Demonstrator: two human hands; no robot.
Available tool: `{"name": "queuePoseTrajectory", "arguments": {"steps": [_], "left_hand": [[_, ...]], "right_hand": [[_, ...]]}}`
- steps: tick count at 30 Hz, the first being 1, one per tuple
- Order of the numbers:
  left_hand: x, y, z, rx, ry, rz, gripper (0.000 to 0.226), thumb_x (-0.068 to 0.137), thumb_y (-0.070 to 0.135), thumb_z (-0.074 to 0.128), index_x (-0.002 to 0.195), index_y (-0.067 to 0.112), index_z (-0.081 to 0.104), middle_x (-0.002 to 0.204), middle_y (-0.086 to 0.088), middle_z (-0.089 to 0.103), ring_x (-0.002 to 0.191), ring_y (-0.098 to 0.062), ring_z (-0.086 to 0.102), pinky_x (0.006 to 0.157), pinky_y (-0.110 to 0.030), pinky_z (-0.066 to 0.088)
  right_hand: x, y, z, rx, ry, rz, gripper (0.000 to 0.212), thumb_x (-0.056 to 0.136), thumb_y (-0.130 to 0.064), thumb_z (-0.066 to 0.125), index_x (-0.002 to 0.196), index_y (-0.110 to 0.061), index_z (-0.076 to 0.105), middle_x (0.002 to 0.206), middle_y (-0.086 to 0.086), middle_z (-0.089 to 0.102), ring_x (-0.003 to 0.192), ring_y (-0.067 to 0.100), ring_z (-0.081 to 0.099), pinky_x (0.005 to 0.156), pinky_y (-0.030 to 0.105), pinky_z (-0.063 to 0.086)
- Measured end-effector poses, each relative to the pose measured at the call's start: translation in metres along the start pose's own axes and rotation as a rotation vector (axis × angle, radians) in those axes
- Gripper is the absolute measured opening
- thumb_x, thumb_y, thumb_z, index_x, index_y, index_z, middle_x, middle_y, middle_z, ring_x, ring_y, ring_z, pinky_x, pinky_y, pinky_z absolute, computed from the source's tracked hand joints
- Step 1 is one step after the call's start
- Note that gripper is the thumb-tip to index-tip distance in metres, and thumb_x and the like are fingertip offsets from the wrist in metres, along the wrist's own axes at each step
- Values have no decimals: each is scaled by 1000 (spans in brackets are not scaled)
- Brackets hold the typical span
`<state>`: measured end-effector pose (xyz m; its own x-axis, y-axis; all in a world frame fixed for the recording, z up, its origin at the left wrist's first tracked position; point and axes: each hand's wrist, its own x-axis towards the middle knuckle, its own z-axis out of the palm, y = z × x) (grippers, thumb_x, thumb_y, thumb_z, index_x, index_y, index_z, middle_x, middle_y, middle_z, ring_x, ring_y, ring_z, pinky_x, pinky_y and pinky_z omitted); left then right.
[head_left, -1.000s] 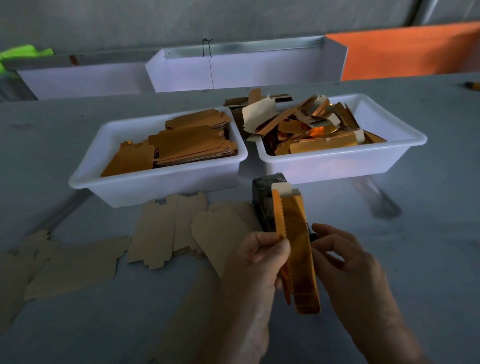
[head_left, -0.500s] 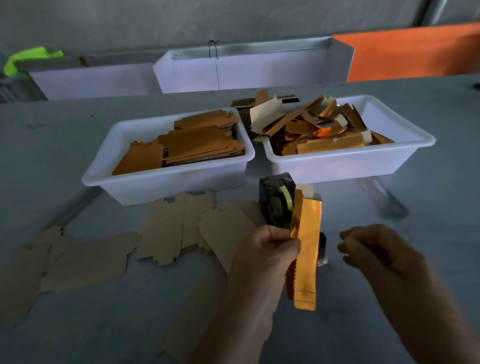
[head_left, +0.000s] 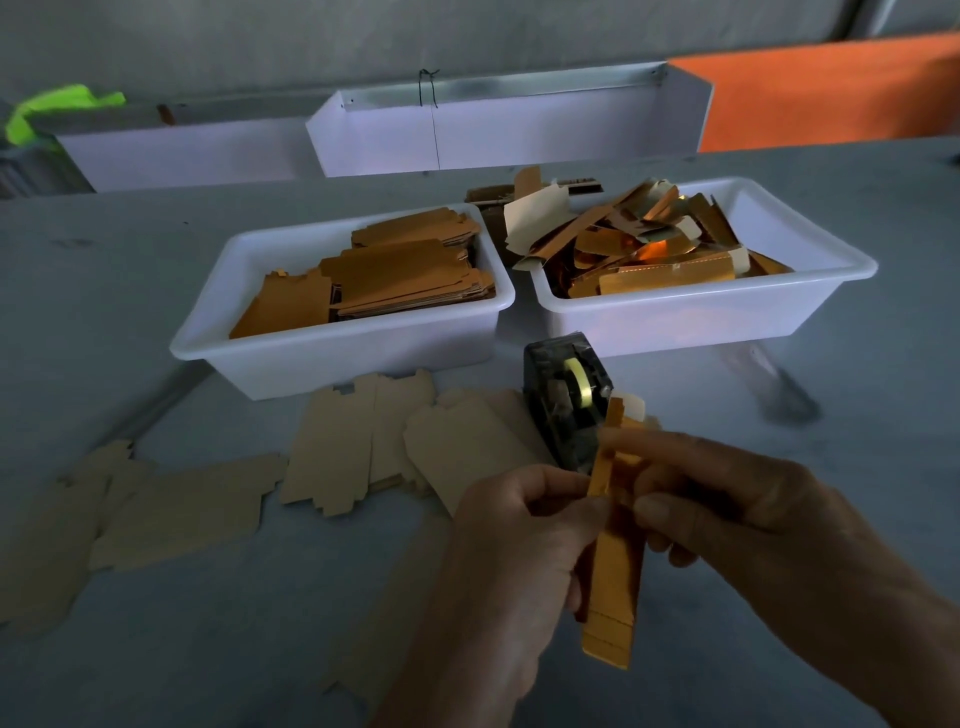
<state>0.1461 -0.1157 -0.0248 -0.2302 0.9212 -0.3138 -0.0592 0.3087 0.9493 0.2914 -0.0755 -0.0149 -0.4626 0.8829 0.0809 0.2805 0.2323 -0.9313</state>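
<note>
Head view centres on a narrow gold carton (head_left: 615, 587), held upright in the air over the near part of the counter (head_left: 857, 441), just in front of a dark tape dispenser (head_left: 563, 400). The left hand (head_left: 519, 535) pinches its left edge about midway, thumb and fingers curled onto the card. The right hand (head_left: 753, 519) grasps the upper part from the other side, its thumb against the face.

The work looks like closing or taping the carton's seam, and the risk lies in the grip. Both hands squeeze a thin, hollow sleeve, so too much pressure could crease the foil face or flatten the fold. If the two edges slip out of line, any tape would set them crooked. The dispenser sits very close behind the carton's top flap, which could catch on it.

The carton is long and slim, with a shiny orange-gold face. A pale inner flap shows at the top, and a fold line crosses near the bottom end. Dim light hides whether the seam is already joined.

Plain brown flat blanks (head_left: 353, 447) lie spread on the counter to the left of the dispenser. Behind them a white left tub (head_left: 332, 353) holds a tidy stack of flat gold blanks (head_left: 405, 275). A white right tub (head_left: 701, 322) beside it holds a loose heap of folded gold cartons (head_left: 670, 270).
</note>
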Motion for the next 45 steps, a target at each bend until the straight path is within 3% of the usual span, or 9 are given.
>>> {"name": "queuePoseTrajectory", "arguments": {"steps": [3, 6, 24, 28, 34, 38, 41, 43, 45], "left_hand": [[0, 1, -1, 41, -22, 33, 11, 87, 21, 66, 78, 19, 71, 50, 3, 61, 36, -6, 45, 41, -18, 39], [-2, 2, -3, 64, -40, 55, 12, 88, 21, 65, 78, 21, 72, 55, 3, 65, 41, -6, 51, 43, -17, 41], [-2, 0, -3, 36, -116, 70, 15, 87, 26, 64, 77, 20, 74, 73, 1, 73, 52, -8, 55, 44, -13, 40], [-3, -8, 1, 25, -50, 69, 22, 91, 17, 60, 73, 16, 73, 62, 1, 67, 43, -4, 52, 40, -14, 38], [-9, -27, 22, 306, 191, 283, 16, 84, 22, 65, 69, 27, 65, 66, 6, 65, 69, 0, 61, 56, -9, 41], [-6, -41, 33, 628, 403, 670, 11, 67, 15, 70, 63, 23, 64, 61, 11, 59, 62, 0, 55, 56, -6, 38], [-6, -44, 29, 570, 434, 749, 9, 71, 16, 68, 65, 21, 65, 63, 10, 59, 56, 2, 55, 53, -9, 41], [-9, -38, 19, 430, 383, 634, 21, 80, 13, 71, 68, 29, 64, 63, 9, 61, 57, 1, 57, 53, -12, 43], [-15, -25, 9, 269, 252, 510, 12, 81, 24, 71, 74, 32, 67, 66, 10, 63, 60, 0, 60, 52, -10, 43]], "right_hand": [[2, 5, 0, -45, 11, 35, 58, 78, -9, 68, 115, -51, 52, 75, -4, 69, 64, 6, 64, 57, 13, 49], [5, 5, 2, -73, 33, 59, 60, 79, -10, 68, 111, -55, 43, 76, -4, 70, 66, 9, 66, 59, 16, 51], [5, 3, 10, -373, 139, 58, 39, 75, -24, 69, 99, -45, 46, 75, -20, 67, 64, 1, 63, 64, 30, 54], [2, 5, 8, -353, 82, 62, 37, 75, -25, 68, 101, -42, 49, 76, -20, 67, 65, -1, 63, 64, 23, 53], [-4, 2, 6, -538, 55, 39, 35, 81, -28, 64, 105, -39, 41, 85, -20, 64, 77, -2, 61, 69, 15, 49], [-4, -6, 10, -847, 23, 94, 32, 91, -41, 49, 109, -41, 21, 95, -16, 60, 83, 3, 60, 65, 15, 45], [-3, -14, 11, -858, 84, 144, 46, 80, -61, 51, 111, -41, 24, 84, -14, 61, 74, 4, 59, 63, 21, 46], [-3, -14, 6, -773, 151, 157, 73, 55, -79, 42, 116, -40, 36, 69, -12, 60, 63, 4, 57, 57, 23, 44], [-2, -14, 1, -494, 115, 163, 68, 44, -74, 50, 101, -37, 51, 65, -10, 63, 54, 5, 58, 48, 18, 42]]}}
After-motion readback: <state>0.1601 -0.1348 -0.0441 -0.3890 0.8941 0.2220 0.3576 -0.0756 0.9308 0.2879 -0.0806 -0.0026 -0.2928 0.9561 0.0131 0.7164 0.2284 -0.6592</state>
